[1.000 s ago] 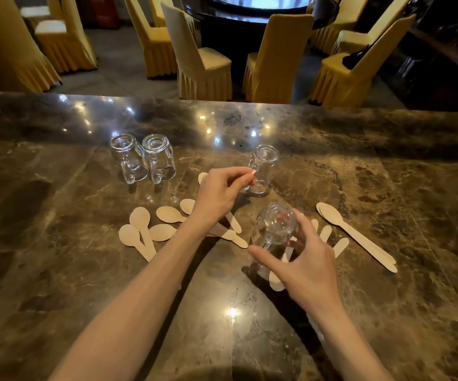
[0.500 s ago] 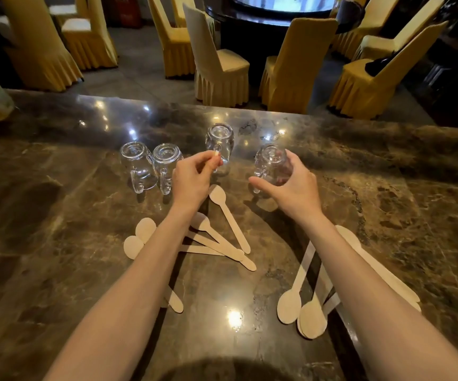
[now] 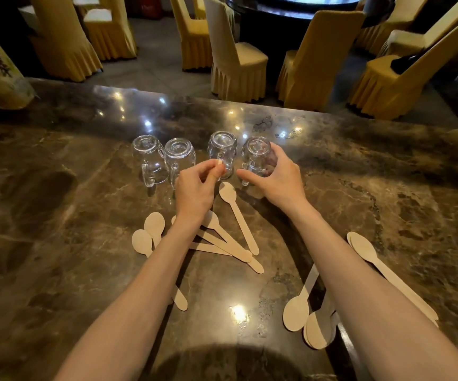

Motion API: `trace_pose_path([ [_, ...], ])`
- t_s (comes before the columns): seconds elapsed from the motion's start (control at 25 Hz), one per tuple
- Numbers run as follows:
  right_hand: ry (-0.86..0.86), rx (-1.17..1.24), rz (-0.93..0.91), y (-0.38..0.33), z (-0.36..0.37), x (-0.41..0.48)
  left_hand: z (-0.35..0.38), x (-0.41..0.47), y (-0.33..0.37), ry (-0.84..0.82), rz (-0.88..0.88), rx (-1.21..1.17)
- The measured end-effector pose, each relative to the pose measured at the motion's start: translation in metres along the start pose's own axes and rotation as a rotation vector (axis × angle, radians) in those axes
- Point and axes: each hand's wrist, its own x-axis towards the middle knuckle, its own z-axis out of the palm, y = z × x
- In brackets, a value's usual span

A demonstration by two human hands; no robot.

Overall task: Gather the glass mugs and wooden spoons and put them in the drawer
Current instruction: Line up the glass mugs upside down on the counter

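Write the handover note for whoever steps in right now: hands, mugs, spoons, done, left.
Left hand: pinching the handle of the third mug.
Right hand: wrapped around the fourth mug.
All four mugs stand upside down in a row on the counter; the other two mugs sit at the left, untouched.
Wooden spoons lie scattered nearer the person, more spoons under the right forearm.
Done: mugs lined up. Left: everything into the drawer, which is not in view.

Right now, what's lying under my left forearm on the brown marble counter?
Flat wooden spoons fan out from beneath the left forearm on the marble counter; bowls and handle ends show on either side. Their covered middles, and the exact count, stay hidden.
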Motion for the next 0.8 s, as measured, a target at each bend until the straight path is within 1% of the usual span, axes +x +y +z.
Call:
trace_pose_path([
  [0.32,-0.058,0.002,0.010,0.002,-0.004,-0.013,-0.018,-0.020,-0.004,-0.009,-0.030,-0.022],
  [0.52,-0.091,0.015,0.014,-0.005,-0.001,-0.024,-0.021,-0.030,-0.005,-0.041,-0.052,-0.039],
  [0.68,-0.147,0.019,0.042,-0.013,-0.003,-0.025,-0.023,-0.033,-0.005,-0.070,-0.070,-0.052],
  [0.8,-0.221,-0.020,0.088,-0.019,-0.013,-0.028,-0.028,-0.032,-0.004,-0.106,-0.075,-0.034],
])
